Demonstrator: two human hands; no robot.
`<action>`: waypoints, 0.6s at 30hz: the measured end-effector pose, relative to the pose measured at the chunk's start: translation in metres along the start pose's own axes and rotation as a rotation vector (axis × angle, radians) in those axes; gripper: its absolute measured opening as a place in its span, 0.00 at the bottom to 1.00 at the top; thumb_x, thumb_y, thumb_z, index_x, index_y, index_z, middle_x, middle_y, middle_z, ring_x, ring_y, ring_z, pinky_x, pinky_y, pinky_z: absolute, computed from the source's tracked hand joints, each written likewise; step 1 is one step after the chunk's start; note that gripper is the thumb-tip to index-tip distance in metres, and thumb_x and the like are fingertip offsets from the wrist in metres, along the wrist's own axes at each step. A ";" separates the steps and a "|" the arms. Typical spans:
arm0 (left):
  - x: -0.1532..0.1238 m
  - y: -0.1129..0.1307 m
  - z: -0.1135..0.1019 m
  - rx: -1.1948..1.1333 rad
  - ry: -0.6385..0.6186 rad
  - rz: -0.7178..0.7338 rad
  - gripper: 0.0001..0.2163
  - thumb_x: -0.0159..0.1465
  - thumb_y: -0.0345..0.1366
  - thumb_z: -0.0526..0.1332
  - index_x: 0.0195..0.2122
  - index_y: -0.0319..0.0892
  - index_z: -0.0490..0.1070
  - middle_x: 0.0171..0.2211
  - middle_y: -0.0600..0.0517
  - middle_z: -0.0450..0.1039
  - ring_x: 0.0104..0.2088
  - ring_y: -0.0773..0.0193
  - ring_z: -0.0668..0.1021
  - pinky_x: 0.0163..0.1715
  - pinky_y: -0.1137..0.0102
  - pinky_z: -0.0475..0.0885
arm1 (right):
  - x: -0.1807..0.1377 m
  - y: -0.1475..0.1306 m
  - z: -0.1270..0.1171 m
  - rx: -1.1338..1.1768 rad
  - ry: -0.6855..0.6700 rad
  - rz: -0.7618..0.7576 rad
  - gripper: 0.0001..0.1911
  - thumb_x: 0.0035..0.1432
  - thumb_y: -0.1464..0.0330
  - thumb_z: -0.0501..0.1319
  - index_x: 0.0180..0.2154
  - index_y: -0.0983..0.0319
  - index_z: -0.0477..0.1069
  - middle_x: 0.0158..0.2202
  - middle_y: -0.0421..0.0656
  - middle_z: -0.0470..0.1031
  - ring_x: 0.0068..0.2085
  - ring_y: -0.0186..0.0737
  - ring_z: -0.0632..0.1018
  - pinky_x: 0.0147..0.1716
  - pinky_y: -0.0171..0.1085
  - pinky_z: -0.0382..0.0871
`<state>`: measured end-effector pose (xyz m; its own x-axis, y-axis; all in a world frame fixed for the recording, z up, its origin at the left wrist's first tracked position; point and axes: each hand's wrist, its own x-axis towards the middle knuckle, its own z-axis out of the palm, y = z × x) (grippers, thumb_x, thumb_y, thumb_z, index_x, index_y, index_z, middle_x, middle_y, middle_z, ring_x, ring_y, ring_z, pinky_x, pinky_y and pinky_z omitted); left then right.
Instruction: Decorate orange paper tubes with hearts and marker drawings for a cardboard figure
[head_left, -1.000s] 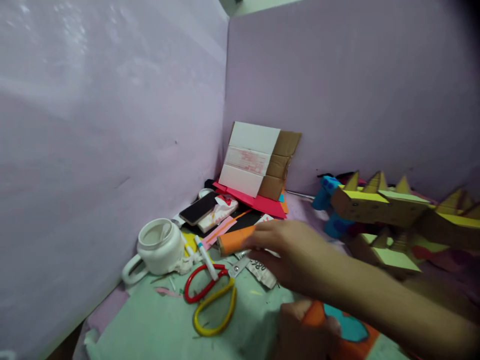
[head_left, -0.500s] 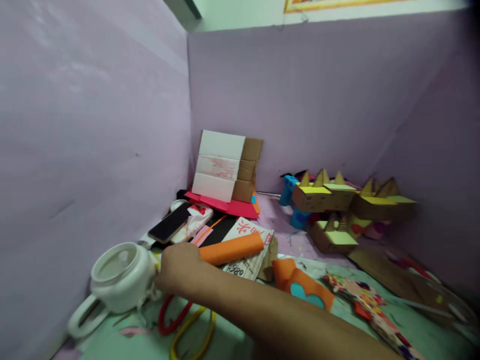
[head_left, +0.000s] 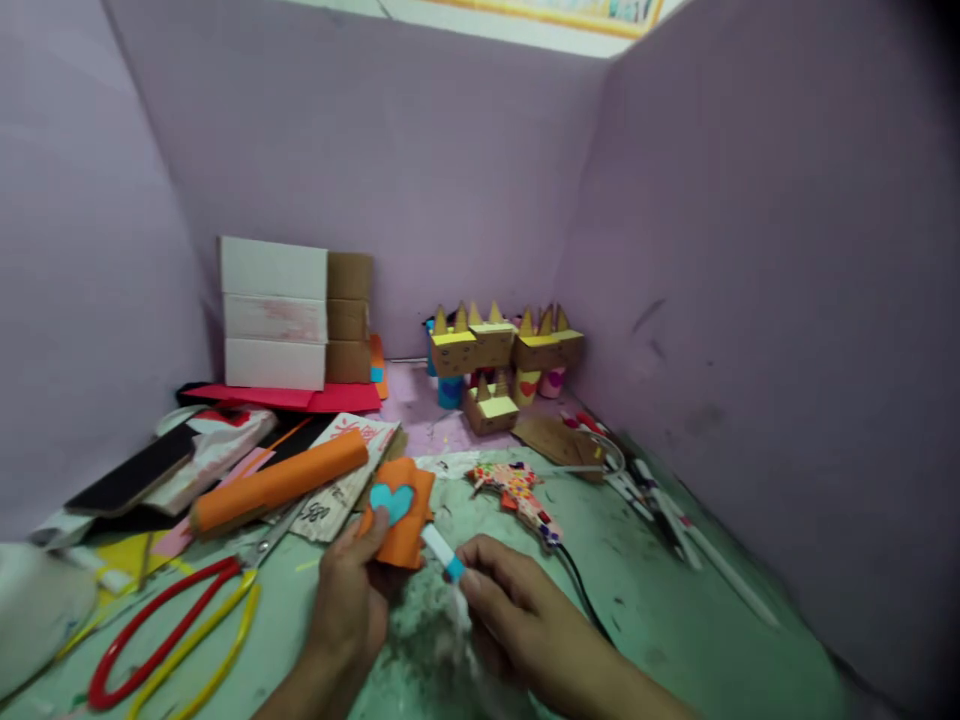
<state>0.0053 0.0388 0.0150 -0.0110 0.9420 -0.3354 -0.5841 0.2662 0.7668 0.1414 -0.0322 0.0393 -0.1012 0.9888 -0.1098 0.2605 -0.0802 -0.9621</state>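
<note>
Hands, left to right: the left hand [head_left: 349,595] grips one orange paper piece [head_left: 406,535], its thumb at the lower edge of one blue heart [head_left: 397,495]; the right hand [head_left: 521,600] pinches one white marker [head_left: 440,547], its end just beside the paper, contact uncertain. Half a second earlier the paper piece lay on the table [head_left: 660,590] and the one hand in view reached beside the pot; now paper and marker are both held above the table, suggesting two-handed work on the piece. Counts, left to right: one white pot [head_left: 41,615], cut by the frame; one phone [head_left: 131,470]; one pair of scissors [head_left: 262,548]; one folded cardboard sheet [head_left: 274,318], upright; one orange roll [head_left: 281,482]; at least three coloured tubes [head_left: 450,392]; one small spiked box [head_left: 491,416], with larger boxes [head_left: 454,358] behind overlapping too closely to count; one flowered glue gun [head_left: 517,485]; several pens [head_left: 664,510], too bunched to count.
</note>
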 end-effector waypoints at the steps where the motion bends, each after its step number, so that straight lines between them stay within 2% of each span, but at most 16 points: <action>1: -0.001 -0.001 0.003 0.009 -0.015 0.040 0.06 0.53 0.29 0.66 0.32 0.35 0.74 0.26 0.50 0.77 0.24 0.63 0.78 0.21 0.72 0.74 | 0.006 0.006 -0.002 0.050 0.047 0.014 0.08 0.62 0.67 0.52 0.29 0.60 0.62 0.20 0.33 0.61 0.21 0.30 0.64 0.21 0.29 0.57; 4: -0.002 -0.003 0.006 0.060 -0.086 0.131 0.09 0.52 0.31 0.67 0.34 0.34 0.75 0.27 0.49 0.78 0.22 0.63 0.77 0.17 0.73 0.74 | 0.025 0.013 -0.008 0.228 0.151 0.108 0.07 0.61 0.69 0.51 0.29 0.60 0.60 0.20 0.31 0.60 0.17 0.27 0.60 0.17 0.28 0.53; 7: 0.000 -0.003 0.003 0.081 -0.096 0.162 0.11 0.50 0.32 0.69 0.34 0.34 0.75 0.26 0.50 0.77 0.22 0.62 0.78 0.17 0.73 0.74 | 0.035 0.013 -0.017 0.326 0.149 0.166 0.07 0.62 0.69 0.48 0.30 0.59 0.57 0.21 0.31 0.62 0.16 0.27 0.59 0.14 0.27 0.52; 10: 0.000 0.001 0.000 0.080 -0.073 0.156 0.11 0.50 0.34 0.69 0.33 0.34 0.76 0.27 0.49 0.78 0.22 0.61 0.78 0.17 0.72 0.75 | 0.035 0.008 -0.027 0.339 0.156 0.157 0.07 0.61 0.68 0.49 0.29 0.59 0.57 0.21 0.31 0.63 0.15 0.26 0.59 0.13 0.27 0.52; 14: -0.002 0.006 0.000 0.036 -0.046 0.146 0.08 0.51 0.31 0.67 0.32 0.33 0.76 0.27 0.48 0.78 0.21 0.61 0.78 0.16 0.71 0.76 | 0.030 -0.007 -0.030 0.268 0.100 0.151 0.06 0.59 0.69 0.53 0.29 0.60 0.58 0.19 0.30 0.60 0.17 0.26 0.59 0.16 0.27 0.51; 18: 0.000 0.015 0.000 -0.041 0.013 0.157 0.04 0.56 0.26 0.61 0.32 0.35 0.75 0.25 0.50 0.78 0.21 0.62 0.79 0.18 0.72 0.77 | 0.027 -0.015 -0.018 0.033 -0.054 -0.027 0.03 0.56 0.72 0.59 0.29 0.63 0.66 0.21 0.32 0.61 0.23 0.27 0.62 0.23 0.28 0.55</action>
<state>-0.0033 0.0429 0.0270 -0.1154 0.9685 -0.2204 -0.6066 0.1070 0.7878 0.1515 -0.0021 0.0555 -0.1595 0.9825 -0.0958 0.2257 -0.0582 -0.9725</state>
